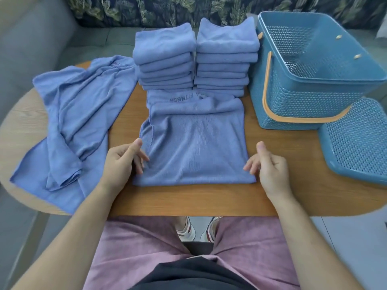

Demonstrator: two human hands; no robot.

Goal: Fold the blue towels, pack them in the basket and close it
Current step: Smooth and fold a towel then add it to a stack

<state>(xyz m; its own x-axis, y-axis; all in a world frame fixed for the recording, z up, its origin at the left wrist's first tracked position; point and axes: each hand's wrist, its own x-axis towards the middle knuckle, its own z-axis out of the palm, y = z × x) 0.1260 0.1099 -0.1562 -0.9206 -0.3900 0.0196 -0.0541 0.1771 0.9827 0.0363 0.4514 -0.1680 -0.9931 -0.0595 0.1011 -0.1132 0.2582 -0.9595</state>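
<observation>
Left hand (pixel 125 162): at the left edge of the towel (pixel 194 143), fingers curled against the cloth, thumb raised. I cannot tell whether it grips.
Right hand (pixel 268 166): at the towel's near right corner, fingers curled the same way, thumb up. Here too I cannot tell whether it grips.
Towel: lies flat on the table (pixel 188 199) in front of the person, partly folded, with lettering showing at its far edge. It probably needs at least one more fold.
Stacks: left stack (pixel 165 57) and right stack (pixel 225 57) of folded towels stand side by side just behind it.
Heap (pixel 77 122): unfolded towels at the left, draped over the table's edge.
Basket (pixel 314 70): at the right, open, with no towel visible inside.
Lid (pixel 356 143): off, on the table against the basket's near side.
Done: most of the folding, by the look of it.
Left: finish this towel, fold the heap, pack everything, and put the lid on.
</observation>
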